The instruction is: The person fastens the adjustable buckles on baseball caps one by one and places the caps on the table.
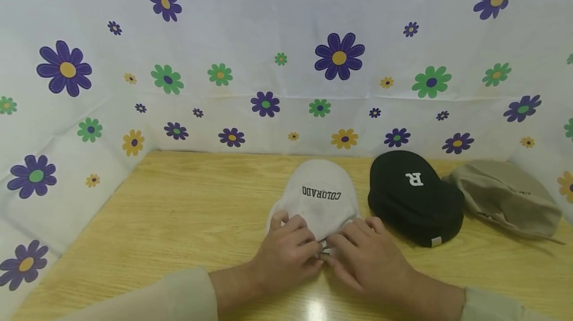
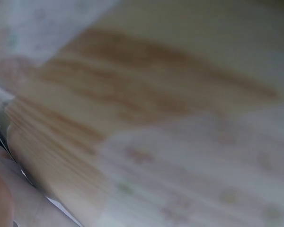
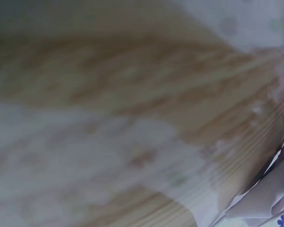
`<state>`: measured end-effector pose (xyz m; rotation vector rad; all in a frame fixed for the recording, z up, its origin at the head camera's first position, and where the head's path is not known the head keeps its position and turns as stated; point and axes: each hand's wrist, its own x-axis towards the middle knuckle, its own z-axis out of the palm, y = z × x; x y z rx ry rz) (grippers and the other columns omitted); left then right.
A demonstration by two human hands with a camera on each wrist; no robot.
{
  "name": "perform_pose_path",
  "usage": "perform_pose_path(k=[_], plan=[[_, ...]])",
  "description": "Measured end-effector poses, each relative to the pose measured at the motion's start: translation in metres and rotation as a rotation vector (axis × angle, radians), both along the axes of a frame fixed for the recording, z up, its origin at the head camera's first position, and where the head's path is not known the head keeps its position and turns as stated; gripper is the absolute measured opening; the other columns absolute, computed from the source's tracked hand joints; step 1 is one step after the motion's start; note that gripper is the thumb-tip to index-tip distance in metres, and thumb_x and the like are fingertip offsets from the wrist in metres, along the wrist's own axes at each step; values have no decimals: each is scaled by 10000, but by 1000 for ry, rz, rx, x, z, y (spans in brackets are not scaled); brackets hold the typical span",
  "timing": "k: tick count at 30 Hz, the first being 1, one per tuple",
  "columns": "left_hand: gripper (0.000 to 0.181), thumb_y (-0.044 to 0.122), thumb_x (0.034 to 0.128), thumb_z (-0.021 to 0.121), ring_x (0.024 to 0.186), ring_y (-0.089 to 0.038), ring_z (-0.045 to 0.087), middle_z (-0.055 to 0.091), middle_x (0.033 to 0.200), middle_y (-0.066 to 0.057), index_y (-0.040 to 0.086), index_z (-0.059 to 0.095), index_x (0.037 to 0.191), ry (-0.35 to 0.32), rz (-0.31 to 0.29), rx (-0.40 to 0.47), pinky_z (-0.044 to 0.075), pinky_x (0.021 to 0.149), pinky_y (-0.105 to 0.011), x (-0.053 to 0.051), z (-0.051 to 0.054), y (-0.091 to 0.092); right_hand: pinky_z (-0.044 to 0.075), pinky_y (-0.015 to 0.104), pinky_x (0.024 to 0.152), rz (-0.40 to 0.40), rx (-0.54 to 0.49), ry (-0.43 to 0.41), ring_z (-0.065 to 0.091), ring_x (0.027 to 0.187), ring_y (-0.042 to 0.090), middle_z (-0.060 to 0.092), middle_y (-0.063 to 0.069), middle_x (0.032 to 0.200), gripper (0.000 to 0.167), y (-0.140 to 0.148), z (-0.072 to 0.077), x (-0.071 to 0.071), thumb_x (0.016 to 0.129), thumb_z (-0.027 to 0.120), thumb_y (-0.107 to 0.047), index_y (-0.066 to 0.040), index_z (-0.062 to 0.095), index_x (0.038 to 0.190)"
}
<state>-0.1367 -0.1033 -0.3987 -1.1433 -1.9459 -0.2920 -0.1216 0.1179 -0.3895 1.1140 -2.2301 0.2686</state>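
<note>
A white baseball cap [image 1: 320, 201] with dark "COLORADO" lettering, upside down from here, lies on the wooden table. On its near left side, my left hand [image 1: 286, 254] grips the edge with bent fingers. My right hand [image 1: 373, 259] holds the near right side the same way. Between the two hands shows a small strap with a shiny piece [image 1: 325, 249], which looks like a buckle; fingers partly cover it. Both wrist views are mostly blurred, with only a sliver of a hand [image 2: 0, 194] and some pale cloth [image 3: 260, 196] at their edges.
To the right of the white cap sits a black cap [image 1: 398, 206] with a white "R". Beyond it, a khaki cap [image 1: 506, 196] leans against the black one. The wooden table [image 1: 188, 201] meets a white flowered cloth [image 1: 286, 27] at the back and sides.
</note>
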Motion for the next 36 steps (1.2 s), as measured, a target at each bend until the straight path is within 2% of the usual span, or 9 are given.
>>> perform_pose_path(k=[4, 8, 15, 20, 28, 33, 36], plan=[[165, 310, 681, 824, 792, -114, 535, 621, 728, 121, 233, 682, 715, 13, -23, 6, 329, 862, -396, 0, 0, 2, 346, 353, 827, 10, 33, -46, 536, 924, 134, 590, -63, 1008, 278, 0, -1, 1, 997, 503, -396, -203, 679, 1092], [161, 297, 676, 819, 789, -119, 539, 618, 723, 120, 230, 675, 698, 26, -39, 9, 336, 859, -398, 0, 1, 3, 315, 337, 836, 7, 57, -80, 518, 964, 120, 574, -69, 1031, 297, 0, -2, 2, 1035, 440, -392, -200, 659, 1094], [157, 267, 655, 802, 774, -122, 540, 613, 709, 114, 221, 652, 670, 54, -57, 13, 333, 843, -391, -1, 1, 4, 301, 352, 820, 32, 37, -11, 482, 935, 127, 534, -59, 993, 392, -1, -5, 2, 1077, 308, -406, -165, 616, 1044], [138, 269, 669, 786, 767, -124, 541, 618, 714, 116, 218, 658, 680, 57, -65, 20, 341, 843, -392, -1, 1, 5, 276, 350, 819, 33, 51, -14, 464, 935, 120, 510, -64, 988, 401, -2, -6, 1, 1081, 279, -405, -168, 601, 1045], [121, 288, 700, 781, 776, -119, 543, 630, 739, 118, 219, 684, 723, 29, -65, 12, 340, 856, -387, 2, 2, 5, 274, 339, 825, 24, 71, -30, 445, 921, 116, 479, -65, 969, 396, -2, -5, 2, 1087, 249, -388, -171, 573, 1019], [159, 293, 681, 793, 772, -107, 531, 625, 760, 115, 213, 675, 751, -1, -46, 37, 332, 853, -379, 3, 2, 4, 307, 337, 821, -11, 43, -60, 460, 910, 133, 514, -64, 977, 391, -2, -3, 2, 1087, 248, -365, -172, 581, 1019], [188, 305, 676, 798, 769, -96, 519, 611, 772, 117, 212, 668, 775, -15, -31, 57, 321, 853, -376, 2, 3, 4, 331, 349, 806, -43, 10, -41, 483, 892, 152, 532, -51, 943, 382, -1, -1, 2, 1080, 260, -341, -167, 585, 980]])
